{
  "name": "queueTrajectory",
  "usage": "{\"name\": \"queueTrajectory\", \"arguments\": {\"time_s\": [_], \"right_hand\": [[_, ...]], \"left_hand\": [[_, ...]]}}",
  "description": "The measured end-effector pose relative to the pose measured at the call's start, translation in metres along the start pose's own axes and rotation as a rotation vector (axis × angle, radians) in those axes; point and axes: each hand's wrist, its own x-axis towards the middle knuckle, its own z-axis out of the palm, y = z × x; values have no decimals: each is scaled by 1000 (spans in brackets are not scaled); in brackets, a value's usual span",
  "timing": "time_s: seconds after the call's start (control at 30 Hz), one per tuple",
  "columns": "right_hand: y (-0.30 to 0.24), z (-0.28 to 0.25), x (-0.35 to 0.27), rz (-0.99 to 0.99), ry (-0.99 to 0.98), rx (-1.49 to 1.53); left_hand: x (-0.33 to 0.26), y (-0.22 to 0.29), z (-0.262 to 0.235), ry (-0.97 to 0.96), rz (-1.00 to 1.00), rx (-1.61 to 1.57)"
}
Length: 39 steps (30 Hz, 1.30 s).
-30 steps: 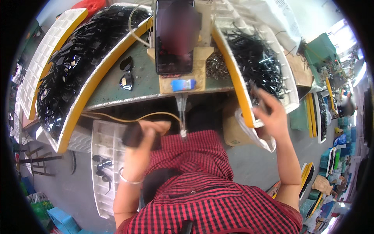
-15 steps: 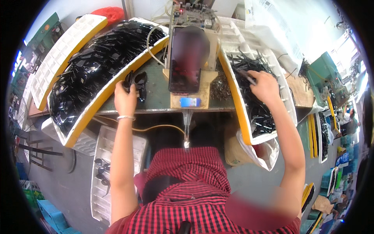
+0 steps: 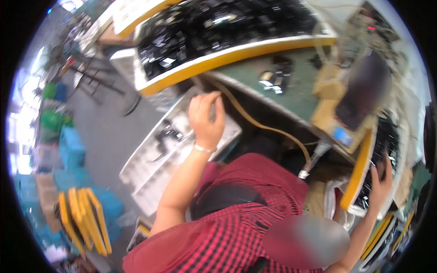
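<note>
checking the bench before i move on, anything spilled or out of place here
Nothing stands out. The left hand hovers over the white tray; the right hand reaches into a yellow-edged bin of black parts.

Single head view, looking steeply down, tilted leftward, close over green workbench; fisheye-bent edges

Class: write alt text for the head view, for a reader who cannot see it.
A seated person's left hand hangs over a white tray beside a green bench, while the right hand reaches into a yellow-edged bin of black parts.
</note>
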Motion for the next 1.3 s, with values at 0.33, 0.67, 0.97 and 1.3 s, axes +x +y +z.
{"name": "queueTrajectory", "arguments": {"time_s": [0.33, 0.67, 0.97, 1.3], "right_hand": [[-7, 34, -63, 309, 67, 352], [-30, -2, -89, 259, 233, 270], [-90, 43, -115, 358, -63, 849], [-114, 91, -124, 575, -500, 1464]], "left_hand": [[-238, -242, -115, -599, -1067, 675], [-212, -333, -65, -162, -1169, 384], [-44, -58, -145, -166, -1323, -1313], [5, 139, -70, -986, -592, -1951]]}}
